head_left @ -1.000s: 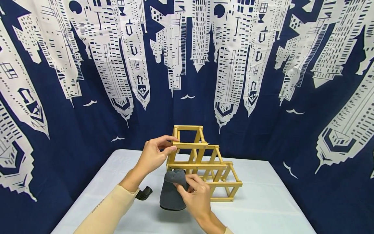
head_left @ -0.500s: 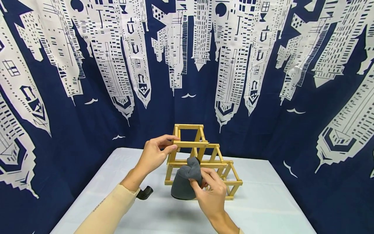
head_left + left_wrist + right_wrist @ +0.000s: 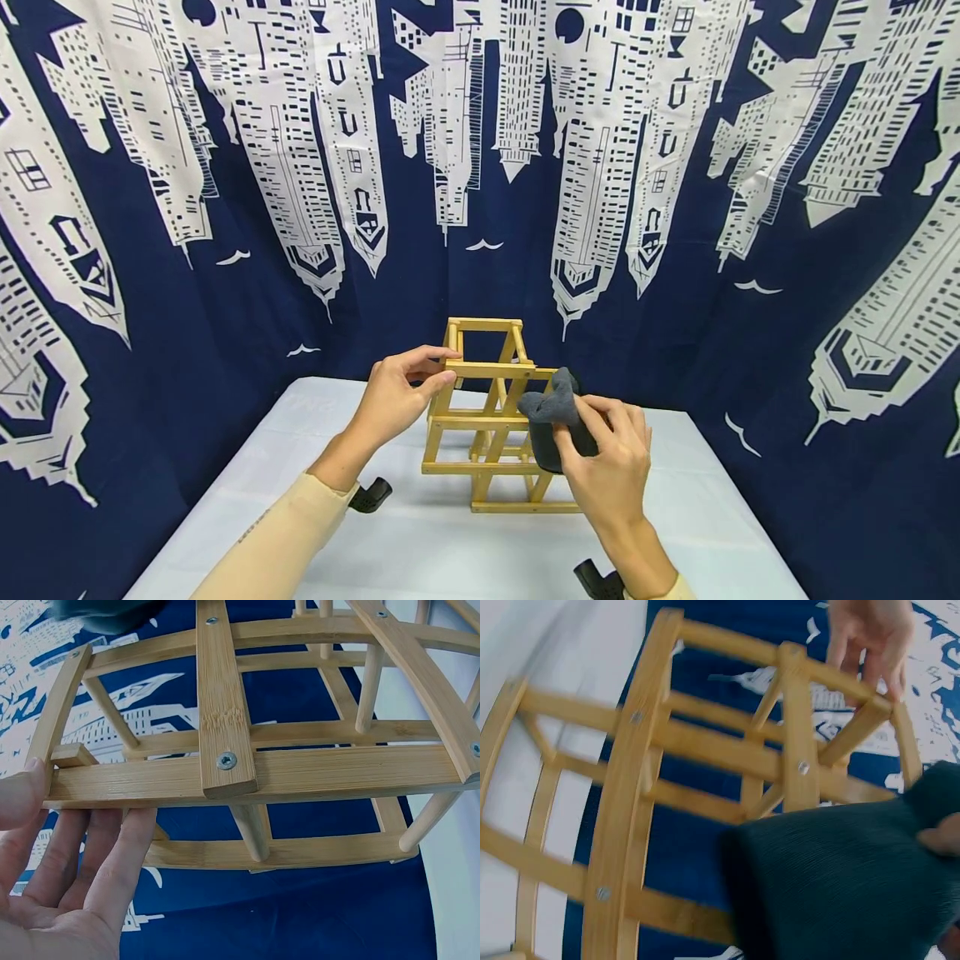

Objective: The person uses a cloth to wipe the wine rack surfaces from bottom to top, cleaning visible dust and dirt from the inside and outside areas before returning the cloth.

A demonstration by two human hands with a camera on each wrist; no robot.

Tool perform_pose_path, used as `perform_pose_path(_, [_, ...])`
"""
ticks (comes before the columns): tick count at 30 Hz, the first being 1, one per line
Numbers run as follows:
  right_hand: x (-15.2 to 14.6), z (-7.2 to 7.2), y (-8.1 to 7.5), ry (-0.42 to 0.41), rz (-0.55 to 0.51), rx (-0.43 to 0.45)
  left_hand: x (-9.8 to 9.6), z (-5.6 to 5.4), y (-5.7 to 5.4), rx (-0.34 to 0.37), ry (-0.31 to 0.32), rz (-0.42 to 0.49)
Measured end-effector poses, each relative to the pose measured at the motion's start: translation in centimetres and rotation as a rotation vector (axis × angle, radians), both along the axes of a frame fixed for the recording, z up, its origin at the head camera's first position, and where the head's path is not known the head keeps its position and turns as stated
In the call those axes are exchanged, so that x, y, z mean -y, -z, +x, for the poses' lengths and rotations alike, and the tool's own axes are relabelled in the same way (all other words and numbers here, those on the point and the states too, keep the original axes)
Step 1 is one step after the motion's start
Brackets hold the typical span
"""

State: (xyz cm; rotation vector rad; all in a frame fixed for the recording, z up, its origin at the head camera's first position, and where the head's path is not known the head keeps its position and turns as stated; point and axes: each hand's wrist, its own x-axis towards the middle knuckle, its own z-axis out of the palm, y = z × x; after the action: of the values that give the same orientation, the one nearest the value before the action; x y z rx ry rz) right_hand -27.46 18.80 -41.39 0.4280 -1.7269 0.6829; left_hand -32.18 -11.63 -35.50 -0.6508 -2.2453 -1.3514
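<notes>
A stepped wooden rack [image 3: 480,423] of light slats and round dowels stands on the table. At its upper left corner my left hand [image 3: 397,396] grips the rail; in the left wrist view the thumb lies on the near side and the fingers [image 3: 105,855] curl beneath. My right hand [image 3: 611,450] pinches a dark grey cloth [image 3: 551,408], bunched at the top and hanging down, in front of the rack's right side. In the right wrist view the cloth [image 3: 840,877] covers part of the slats. The rack's lower right step is hidden behind cloth and hand.
A pale blue-white cloth covers the table [image 3: 420,550]. Behind it hangs a navy curtain [image 3: 480,283] with white city buildings. Black wrist camera mounts show beside the left sleeve [image 3: 273,533] and right wrist.
My right hand has carried the grey cloth right and upward, from the rack's lower left front to its right side. My left hand has kept its grip on the upper corner.
</notes>
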Motion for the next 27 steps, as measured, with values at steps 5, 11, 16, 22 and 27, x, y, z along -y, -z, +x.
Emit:
perform_pose_path(5, [-0.6, -0.5, 1.8, 0.119, 0.255, 0.066, 0.0, 0.1, -0.1, 0.006, 0.002, -0.001])
perform_pose_path(11, [1.1, -1.8, 4.4, 0.103, 0.362, -0.048, -0.3, 0.1, -0.6, -0.029, -0.014, -0.043])
perform_pose_path(16, [3.9, -2.8, 5.2, 0.028, 0.372, -0.145, -0.5, 0.3, -1.1, -0.034, -0.014, -0.061])
perform_pose_path(22, [8.5, -2.7, 4.4, 0.009, 0.445, -0.145, -0.5, 0.2, -1.2, -0.037, -0.020, -0.068])
perform_pose_path(27, [11.9, -2.7, 3.4, 0.052, 0.513, -0.106, -0.2, 0.1, -1.2, -0.034, -0.038, -0.068])
